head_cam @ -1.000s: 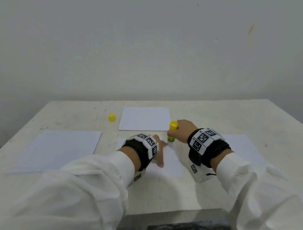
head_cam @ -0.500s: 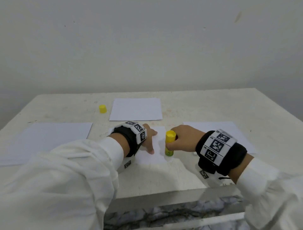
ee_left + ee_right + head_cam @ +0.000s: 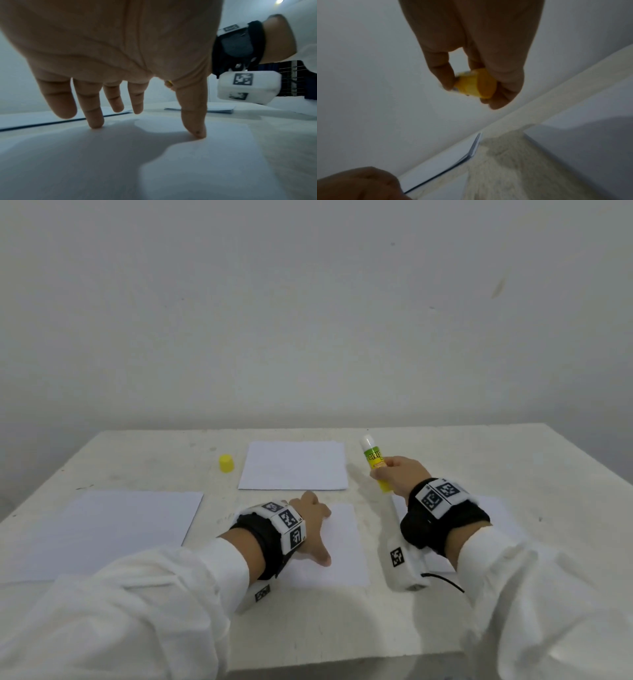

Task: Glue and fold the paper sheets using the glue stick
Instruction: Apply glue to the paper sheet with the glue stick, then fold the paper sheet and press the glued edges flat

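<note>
My right hand grips the uncapped yellow-green glue stick in the air, its white tip pointing up and away, to the right of the small paper sheet. In the right wrist view the right hand's fingers pinch the stick's yellow base. My left hand rests on that sheet with straight, spread fingers. In the left wrist view its fingertips press the small sheet flat.
The yellow cap stands at the back left of the white table. A folded sheet lies behind the small one, a large sheet at the left, another sheet under my right wrist.
My right hand has lifted the glue stick off the small sheet, moved it right and back, and turned its tip upward. The left hand stays on the sheet.
</note>
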The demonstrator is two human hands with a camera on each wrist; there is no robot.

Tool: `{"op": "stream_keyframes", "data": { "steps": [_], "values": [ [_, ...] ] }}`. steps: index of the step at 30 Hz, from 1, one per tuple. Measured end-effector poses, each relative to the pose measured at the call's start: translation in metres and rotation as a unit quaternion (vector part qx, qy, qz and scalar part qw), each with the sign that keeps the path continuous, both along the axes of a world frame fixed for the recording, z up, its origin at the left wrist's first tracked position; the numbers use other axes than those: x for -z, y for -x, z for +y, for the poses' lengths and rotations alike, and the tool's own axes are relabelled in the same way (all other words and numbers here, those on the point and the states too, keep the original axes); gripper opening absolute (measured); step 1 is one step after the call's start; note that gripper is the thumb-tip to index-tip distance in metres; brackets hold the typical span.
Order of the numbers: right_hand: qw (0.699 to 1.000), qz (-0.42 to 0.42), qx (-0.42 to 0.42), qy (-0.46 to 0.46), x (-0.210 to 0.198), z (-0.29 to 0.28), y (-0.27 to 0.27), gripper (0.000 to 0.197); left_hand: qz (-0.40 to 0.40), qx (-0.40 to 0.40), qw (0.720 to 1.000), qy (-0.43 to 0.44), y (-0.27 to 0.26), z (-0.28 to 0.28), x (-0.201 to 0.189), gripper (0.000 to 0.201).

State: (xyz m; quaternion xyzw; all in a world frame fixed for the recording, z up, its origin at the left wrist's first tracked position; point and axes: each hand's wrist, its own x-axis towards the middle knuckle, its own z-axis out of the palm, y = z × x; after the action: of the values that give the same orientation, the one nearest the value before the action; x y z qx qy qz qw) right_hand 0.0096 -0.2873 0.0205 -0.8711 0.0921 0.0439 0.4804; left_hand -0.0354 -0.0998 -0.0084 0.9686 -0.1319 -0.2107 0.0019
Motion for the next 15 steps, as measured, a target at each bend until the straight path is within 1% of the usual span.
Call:
{"op": "stream_keyframes", "data": {
  "steps": [2,5,8,12,13,15],
  "values": [
    [0.999,0.007,-0.003,0.044,0.002,0.005,-0.009,0.035,-0.001,-0.002,1.000,0.001,-0.001,0.000,0.001,0.096],
    [0.990,0.041,-0.006,0.135,0.001,0.012,-0.019,0.035,-0.006,0.001,1.000,0.002,-0.003,0.002,0.005,0.091],
    [0.976,0.077,-0.025,0.204,0.003,0.017,-0.025,0.033,-0.016,0.015,1.000,-0.003,-0.005,0.005,0.008,0.087],
    [0.971,0.089,-0.023,0.220,0.007,0.020,-0.026,0.032,-0.007,0.019,1.000,-0.013,-0.005,0.006,0.005,0.082],
    [0.970,0.091,-0.024,0.223,0.006,0.021,-0.025,0.034,-0.003,0.017,1.000,-0.012,-0.004,0.007,0.004,0.080],
    [0.974,0.107,-0.005,0.201,0.006,0.021,-0.022,0.048,-0.003,0.013,1.000,0.001,-0.003,0.009,0.002,0.073]
  ]
}}
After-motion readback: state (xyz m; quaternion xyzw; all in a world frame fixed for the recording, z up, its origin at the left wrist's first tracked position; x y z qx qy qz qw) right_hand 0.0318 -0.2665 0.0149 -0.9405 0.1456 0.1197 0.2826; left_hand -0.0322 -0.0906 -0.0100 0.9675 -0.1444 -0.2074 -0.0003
